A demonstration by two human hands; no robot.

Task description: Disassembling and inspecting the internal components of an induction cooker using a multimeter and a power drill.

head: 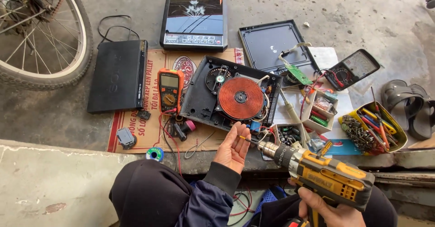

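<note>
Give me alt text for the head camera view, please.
The right hand grips a yellow cordless drill while the left hand fingers its bit, beside an opened induction cooker with an exposed copper coil. An orange multimeter lies nearby.
</note>
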